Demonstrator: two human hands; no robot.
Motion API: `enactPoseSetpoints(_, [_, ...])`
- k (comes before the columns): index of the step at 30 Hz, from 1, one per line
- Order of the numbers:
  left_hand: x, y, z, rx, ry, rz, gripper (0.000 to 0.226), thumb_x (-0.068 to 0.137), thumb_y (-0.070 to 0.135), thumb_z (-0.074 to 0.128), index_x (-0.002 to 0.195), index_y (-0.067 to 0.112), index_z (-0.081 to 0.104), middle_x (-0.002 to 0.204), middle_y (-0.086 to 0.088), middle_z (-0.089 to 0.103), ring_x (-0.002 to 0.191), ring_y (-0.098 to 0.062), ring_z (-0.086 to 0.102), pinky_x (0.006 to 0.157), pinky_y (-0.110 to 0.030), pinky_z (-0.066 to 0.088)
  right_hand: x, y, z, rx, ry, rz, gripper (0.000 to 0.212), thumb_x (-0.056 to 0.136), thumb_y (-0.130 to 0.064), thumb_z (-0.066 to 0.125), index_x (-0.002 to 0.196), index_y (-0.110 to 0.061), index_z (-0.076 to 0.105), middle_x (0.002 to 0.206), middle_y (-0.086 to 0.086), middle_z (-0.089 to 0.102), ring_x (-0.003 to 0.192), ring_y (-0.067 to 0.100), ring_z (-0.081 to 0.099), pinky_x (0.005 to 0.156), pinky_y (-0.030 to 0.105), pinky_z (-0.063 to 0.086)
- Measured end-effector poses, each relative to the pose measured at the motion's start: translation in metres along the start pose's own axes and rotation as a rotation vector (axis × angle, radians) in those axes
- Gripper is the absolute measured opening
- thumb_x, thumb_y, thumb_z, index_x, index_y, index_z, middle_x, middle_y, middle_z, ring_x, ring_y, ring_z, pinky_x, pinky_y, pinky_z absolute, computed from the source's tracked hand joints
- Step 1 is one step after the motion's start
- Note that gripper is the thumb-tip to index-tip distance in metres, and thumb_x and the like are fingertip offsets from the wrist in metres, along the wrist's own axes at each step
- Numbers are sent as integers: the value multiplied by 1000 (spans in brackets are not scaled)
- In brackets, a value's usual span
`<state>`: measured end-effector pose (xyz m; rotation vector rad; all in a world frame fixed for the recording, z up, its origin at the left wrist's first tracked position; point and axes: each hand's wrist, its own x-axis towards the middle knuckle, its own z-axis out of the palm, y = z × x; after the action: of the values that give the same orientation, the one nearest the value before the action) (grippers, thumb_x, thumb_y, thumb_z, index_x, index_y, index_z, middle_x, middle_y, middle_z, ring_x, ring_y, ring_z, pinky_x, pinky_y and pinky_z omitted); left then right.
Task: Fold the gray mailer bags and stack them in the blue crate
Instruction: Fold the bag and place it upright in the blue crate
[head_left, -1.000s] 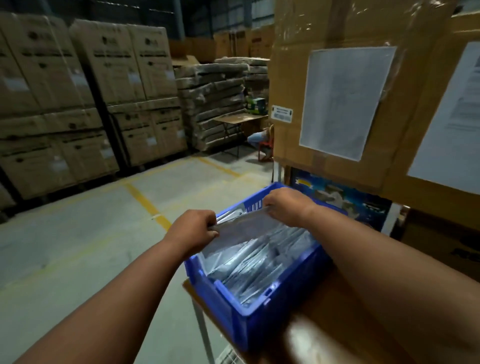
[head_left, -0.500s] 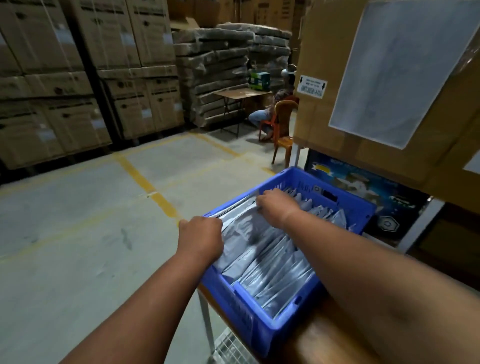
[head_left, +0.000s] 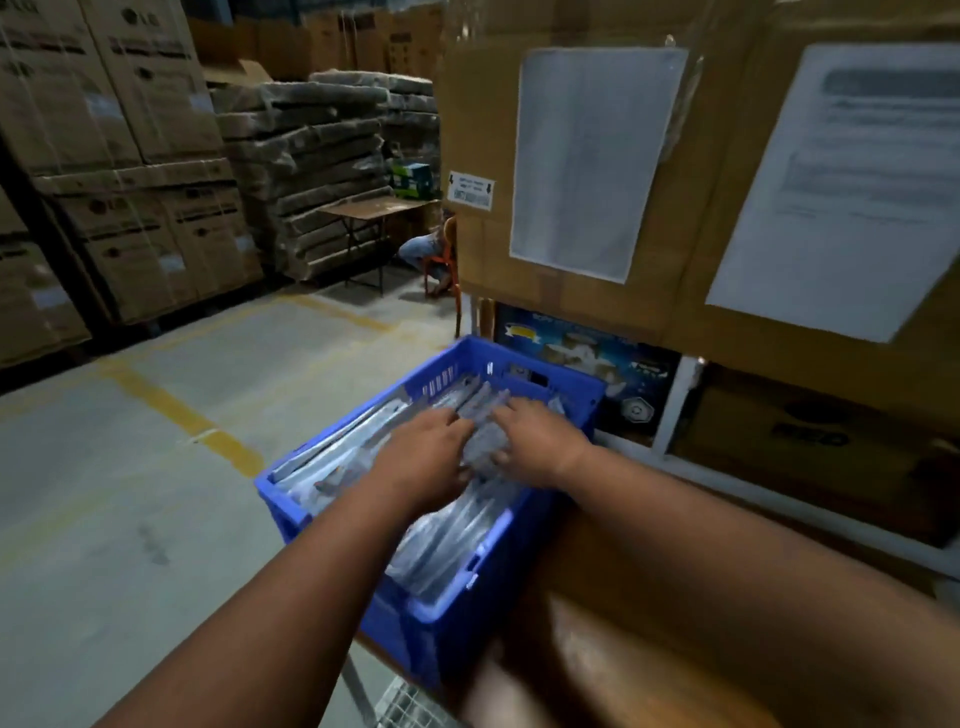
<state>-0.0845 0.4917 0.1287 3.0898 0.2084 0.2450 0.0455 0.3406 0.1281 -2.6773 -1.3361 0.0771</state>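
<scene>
The blue crate (head_left: 426, 613) stands at the left end of a brown table (head_left: 649, 623). It is packed with folded gray mailer bags (head_left: 457, 535) standing on edge in rows. My left hand (head_left: 423, 462) and my right hand (head_left: 535, 441) are both inside the crate near its far end. They press from either side on one folded gray mailer bag (head_left: 485, 441) held between them. My fingers hide most of that bag.
Big cardboard boxes (head_left: 727, 182) with taped paper sheets rise right behind the crate. Concrete floor with yellow lines (head_left: 182, 415) lies to the left. Stacked cartons (head_left: 130, 182), wrapped pallets and a folding table (head_left: 374, 213) stand farther back, with a seated person (head_left: 428, 252) on an orange chair.
Both hands have moved from the crate's near left side to its far end and come close together, carrying the bag down among the others.
</scene>
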Motion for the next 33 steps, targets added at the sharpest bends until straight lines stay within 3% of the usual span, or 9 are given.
enactPoseSetpoints(5, [39,114,5,-20,-81,228,56,88,49,71,137,26,57,130,-5,59,123,-31,58,102,-44,50,-96,74,-6,39,86,125,50,95,-49,65,136,-21,59,135,7,59,127,31,53,108,47,48])
enactPoseSetpoints(10, [59,243,21,-49,-184,414,67,89,48,75,149,28,51,143,-5,54,132,-32,55,105,-52,51,-212,159,-1,42,146,335,63,94,-48,67,148,-19,54,153,9,52,146,31,41,123,48,37])
enactPoseSetpoints(13, [55,323,38,-66,-230,540,69,92,47,73,154,33,46,149,-1,52,136,-26,53,110,-50,49,-290,201,10,72,127,491,64,95,-51,65,152,-25,51,154,6,49,146,29,40,122,48,38])
enactPoseSetpoints(18, [39,447,76,12,-357,675,77,95,52,70,161,30,37,167,-9,38,150,-32,41,120,-50,40,-416,264,36,90,65,718,61,99,-56,61,151,-25,52,154,9,47,146,32,37,120,48,39])
enactPoseSetpoints(22, [22,530,102,-26,-422,806,67,94,48,71,153,31,48,151,-4,52,136,-29,53,111,-46,49,-498,308,54,124,37,846,64,97,-58,59,153,-28,50,160,9,43,150,33,34,121,49,37])
enactPoseSetpoints(24, [15,565,117,-39,-455,841,58,91,47,72,144,33,55,139,-2,58,124,-29,61,100,-45,54,-534,328,61,117,24,898,63,97,-56,60,152,-26,52,162,9,42,152,33,34,121,50,37])
enactPoseSetpoints(27, [10,610,143,-19,-491,861,57,91,47,71,143,26,56,138,-6,58,119,-30,63,94,-44,57,-582,357,72,96,35,950,57,98,-49,57,151,-27,54,164,7,42,153,31,35,120,50,38])
enactPoseSetpoints(30, [11,650,169,-29,-487,860,68,92,49,69,152,22,49,147,-10,54,131,-32,57,103,-45,54,-617,387,81,48,78,970,54,98,-43,57,150,-29,56,162,5,46,148,32,41,117,50,42])
enactPoseSetpoints(33, [14,685,192,-70,-421,801,75,93,54,69,157,25,42,154,-10,48,139,-34,50,111,-45,47,-635,413,89,60,51,959,57,99,-40,57,155,-30,51,167,7,38,153,35,34,124,52,32])
